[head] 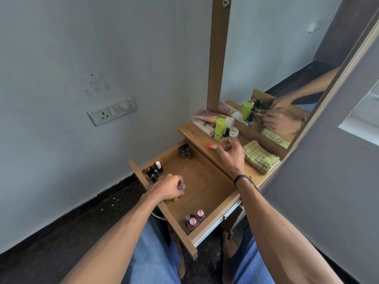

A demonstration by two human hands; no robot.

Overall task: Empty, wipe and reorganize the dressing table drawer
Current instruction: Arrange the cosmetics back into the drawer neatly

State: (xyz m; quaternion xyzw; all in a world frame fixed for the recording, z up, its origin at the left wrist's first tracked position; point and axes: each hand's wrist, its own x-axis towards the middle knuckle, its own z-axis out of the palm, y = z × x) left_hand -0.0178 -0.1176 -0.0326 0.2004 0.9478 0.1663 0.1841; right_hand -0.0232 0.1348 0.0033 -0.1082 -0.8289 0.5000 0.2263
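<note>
The wooden drawer of the dressing table stands pulled out. Nail polish bottles stand grouped in its corners: black-capped ones at the front left, dark ones at the back, pink ones near me. My left hand is inside the drawer and grips small bottles, with a yellow one under it. Over the tabletop, my right hand pinches a slim tube with a red cap.
On the tabletop lie a folded green checked cloth, a lime-green bottle, a white jar, a pink tube and a box. The mirror stands behind them. A wall socket is at the left. My knees sit below the drawer.
</note>
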